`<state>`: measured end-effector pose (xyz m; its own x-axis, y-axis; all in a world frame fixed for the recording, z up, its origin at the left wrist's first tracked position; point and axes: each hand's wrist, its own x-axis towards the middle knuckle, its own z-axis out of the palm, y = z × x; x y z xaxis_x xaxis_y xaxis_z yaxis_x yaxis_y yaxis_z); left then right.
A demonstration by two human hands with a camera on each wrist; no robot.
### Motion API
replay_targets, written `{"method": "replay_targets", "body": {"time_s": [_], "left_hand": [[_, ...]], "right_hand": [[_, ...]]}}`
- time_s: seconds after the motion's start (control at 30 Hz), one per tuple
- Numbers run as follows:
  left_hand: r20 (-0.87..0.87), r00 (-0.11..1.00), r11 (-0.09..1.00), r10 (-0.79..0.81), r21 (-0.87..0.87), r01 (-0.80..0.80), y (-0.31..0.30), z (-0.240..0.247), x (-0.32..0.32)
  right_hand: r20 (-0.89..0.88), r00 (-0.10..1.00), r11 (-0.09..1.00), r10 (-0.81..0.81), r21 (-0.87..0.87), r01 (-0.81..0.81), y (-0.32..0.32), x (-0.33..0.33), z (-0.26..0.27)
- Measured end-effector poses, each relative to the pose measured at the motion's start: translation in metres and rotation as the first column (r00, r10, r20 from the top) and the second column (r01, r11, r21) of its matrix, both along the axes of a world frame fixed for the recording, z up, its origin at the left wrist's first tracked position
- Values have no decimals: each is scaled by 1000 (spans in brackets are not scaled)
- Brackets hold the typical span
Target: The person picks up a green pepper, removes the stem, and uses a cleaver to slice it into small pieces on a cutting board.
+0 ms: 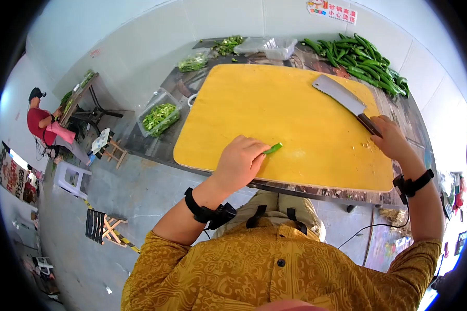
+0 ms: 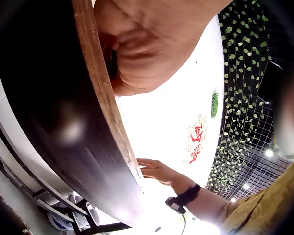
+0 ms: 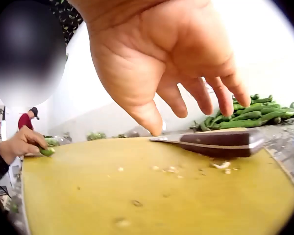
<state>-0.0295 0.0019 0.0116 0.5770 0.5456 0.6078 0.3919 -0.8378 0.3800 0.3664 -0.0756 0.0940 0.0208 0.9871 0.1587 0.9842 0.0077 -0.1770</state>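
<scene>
My left hand (image 1: 239,161) pinches a short piece of green chili pepper (image 1: 274,148) over the near part of the yellow cutting board (image 1: 254,109). In the right wrist view, that pepper piece (image 3: 47,151) shows at the fingertips. A cleaver (image 1: 341,95) lies flat at the right of the board, its dark handle (image 3: 215,142) pointing back toward me. Just over the handle is my right hand (image 1: 392,139); in the right wrist view its fingers are spread and relaxed, the thumb tip near the handle's blade end.
Whole green peppers (image 1: 366,62) are heaped behind the board at right. A plastic box of cut peppers (image 1: 160,118) stands left, with a bag of greens (image 1: 193,61) and clear trays (image 1: 267,47) behind. Pale seeds dot the board. Another person (image 1: 44,122) works at a far-left table.
</scene>
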Motion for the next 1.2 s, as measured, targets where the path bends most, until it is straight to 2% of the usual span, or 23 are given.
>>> {"method": "replay_targets", "body": {"time_s": [0.03,0.17,0.3,0.43,0.53,0.57,0.63,0.73,0.83,0.93,1.03,1.07,1.13,1.17,1.2], "left_hand": [[-9,1000,1000,-13,7,13,-2,2,1],[-36,999,998,-16,64,19,-3,-2,7],[-89,994,998,66,8,-66,-7,0,9],[-61,991,991,116,78,-111,-4,-6,14],[-118,984,990,137,-12,-139,-6,-2,15],[-120,983,990,137,-7,-139,-5,-2,16],[-125,985,993,116,-12,-118,-3,-1,16],[-138,990,999,40,-14,-42,0,2,16],[-137,990,999,-39,-3,39,0,3,18],[-112,989,996,-92,7,93,-2,3,26],[-90,988,992,-123,23,125,-6,3,36],[-85,988,991,-127,27,130,-7,2,38],[-110,987,991,-119,43,125,-4,-3,40],[-122,986,991,-112,56,120,-4,-5,40],[-97,992,992,-85,87,94,-7,-4,40]], "right_hand": [[26,998,998,-54,-32,55,-2,8,-7],[49,998,997,-25,-75,28,1,37,-30],[37,999,999,-34,-38,35,16,43,-37],[6,996,996,-89,-32,89,28,28,-37],[19,997,996,-78,-43,79,42,36,-49],[84,995,998,-51,-32,53,49,44,-52],[215,977,1000,-6,-18,10,56,52,-55],[231,972,992,-31,-111,58,55,48,-45],[190,977,989,-96,-94,116,43,25,-30],[90,995,995,-46,91,38,36,24,-27],[-63,990,992,-124,-7,124,32,21,-19],[-232,962,990,-143,-13,144,29,20,-16],[-545,821,983,-172,-44,176,18,19,-13],[-640,756,990,-139,-76,118,14,24,-10],[-741,663,991,-107,-27,131,3,13,-5]]}}
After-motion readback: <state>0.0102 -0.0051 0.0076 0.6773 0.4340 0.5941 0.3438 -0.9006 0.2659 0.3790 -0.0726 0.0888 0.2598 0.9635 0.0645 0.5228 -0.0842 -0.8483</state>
